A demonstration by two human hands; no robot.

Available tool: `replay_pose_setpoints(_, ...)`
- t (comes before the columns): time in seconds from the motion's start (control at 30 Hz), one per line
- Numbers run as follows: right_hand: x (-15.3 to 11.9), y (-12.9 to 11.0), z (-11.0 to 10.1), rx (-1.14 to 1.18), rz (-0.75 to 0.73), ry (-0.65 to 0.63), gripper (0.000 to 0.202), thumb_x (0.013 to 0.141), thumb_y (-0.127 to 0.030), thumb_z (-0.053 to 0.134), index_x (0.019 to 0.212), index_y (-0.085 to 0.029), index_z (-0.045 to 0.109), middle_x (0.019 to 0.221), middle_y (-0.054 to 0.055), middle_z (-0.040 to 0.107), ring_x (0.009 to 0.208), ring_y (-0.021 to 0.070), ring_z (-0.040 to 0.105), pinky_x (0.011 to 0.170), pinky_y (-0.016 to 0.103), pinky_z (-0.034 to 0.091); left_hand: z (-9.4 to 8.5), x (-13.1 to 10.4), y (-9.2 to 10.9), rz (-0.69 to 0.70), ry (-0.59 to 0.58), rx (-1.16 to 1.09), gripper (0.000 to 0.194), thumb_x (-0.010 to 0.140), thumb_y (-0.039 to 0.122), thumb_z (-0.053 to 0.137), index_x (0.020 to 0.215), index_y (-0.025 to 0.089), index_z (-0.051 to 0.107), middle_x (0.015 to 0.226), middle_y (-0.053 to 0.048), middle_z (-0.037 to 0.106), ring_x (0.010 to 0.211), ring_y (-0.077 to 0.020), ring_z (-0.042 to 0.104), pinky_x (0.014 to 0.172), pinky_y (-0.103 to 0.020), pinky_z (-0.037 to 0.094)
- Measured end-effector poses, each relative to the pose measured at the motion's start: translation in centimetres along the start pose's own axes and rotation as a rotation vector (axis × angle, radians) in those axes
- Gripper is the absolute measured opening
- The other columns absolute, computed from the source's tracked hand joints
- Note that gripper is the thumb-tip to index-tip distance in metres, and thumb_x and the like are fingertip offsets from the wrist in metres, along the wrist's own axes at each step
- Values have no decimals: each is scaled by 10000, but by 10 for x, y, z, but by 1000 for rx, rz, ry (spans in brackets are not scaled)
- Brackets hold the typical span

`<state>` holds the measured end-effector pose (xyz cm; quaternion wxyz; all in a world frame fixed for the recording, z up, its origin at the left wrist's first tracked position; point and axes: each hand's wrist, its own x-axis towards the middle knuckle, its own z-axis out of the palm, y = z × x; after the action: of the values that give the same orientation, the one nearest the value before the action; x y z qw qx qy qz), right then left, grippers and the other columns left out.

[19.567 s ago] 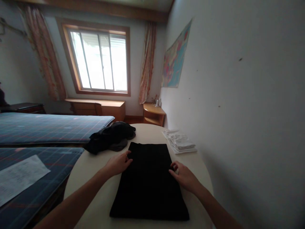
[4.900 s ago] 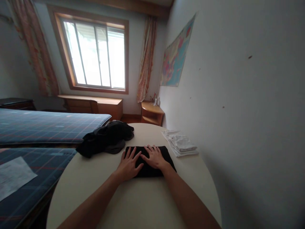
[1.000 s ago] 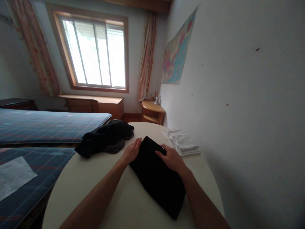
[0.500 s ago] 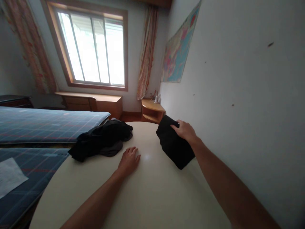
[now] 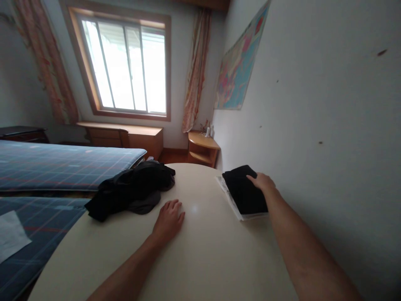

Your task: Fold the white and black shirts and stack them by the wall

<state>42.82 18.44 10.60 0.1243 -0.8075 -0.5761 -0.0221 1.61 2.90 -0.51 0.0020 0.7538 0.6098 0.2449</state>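
Note:
A folded black garment (image 5: 246, 192) lies at the table's right side, on top of a whitish, clear-edged plastic bag (image 5: 234, 208). My right hand (image 5: 263, 182) grips its far right edge, the thumb on top and the fingers mostly hidden. On the pale round table (image 5: 206, 251), my left hand (image 5: 169, 215) rests palm down with its fingers apart, holding nothing. Just beyond and left of that hand is a crumpled heap of black and dark grey clothing (image 5: 134, 188).
Plaid mattresses (image 5: 69, 167) adjoin the table on the left, with a white paper (image 5: 12, 234) on the nearer one. The white wall (image 5: 328, 100) runs close along the right. A wooden corner shelf (image 5: 203, 142) and a desk (image 5: 144, 131) stand beyond the table.
My right hand has moved the folded black garment to the right and lowered it onto the plastic bag, whose edges now show. My left hand stays on the table.

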Motion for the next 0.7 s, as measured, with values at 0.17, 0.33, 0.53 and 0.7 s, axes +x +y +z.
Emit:
replay_pose_setpoints(0.17, -3, 17, 17, 13, 22, 5, 639, 907, -651, 400, 1258, -164, 620, 1149, 197, 682, 1068, 333, 645, 860, 425, 494, -1, 0, 0, 5, 1, 6, 338, 920, 298, 517, 1222, 165, 588, 1329, -105, 575, 1255, -259, 467, 1091, -400, 358)
replay_pose_setpoints(0.33, 8, 13, -4, 135, -186, 86, 543, 920, -595, 445, 1279, -221, 605, 1226, 121, 667, 1115, 285, 620, 921, 359, 469, -1, 0, 0, 15, -3, -1, 351, 923, 300, 511, 1235, 154, 582, 1332, -111, 573, 1260, -259, 470, 1099, -391, 354)
replay_pose_setpoints(0.53, -3, 7, 8, -16, 0, -4, 758, 915, -642, 384, 1513, -181, 324, 1429, 216, 484, 1276, 380, 485, 1008, 525, 397, 2, -1, -2, 19, 14, -20, 348, 917, 289, 519, 1233, 156, 583, 1326, -108, 578, 1258, -257, 470, 1101, -401, 352)
replay_pose_setpoints(0.7, -22, -5, 29, -71, -6, -217, 837, 879, -760, 209, 1526, -237, 307, 1556, 166, 320, 1386, 395, 345, 1091, 588, 269, -1, -1, 0, 22, 14, -14, 340, 913, 279, 524, 1218, 144, 594, 1317, -114, 581, 1252, -258, 467, 1098, -393, 352)
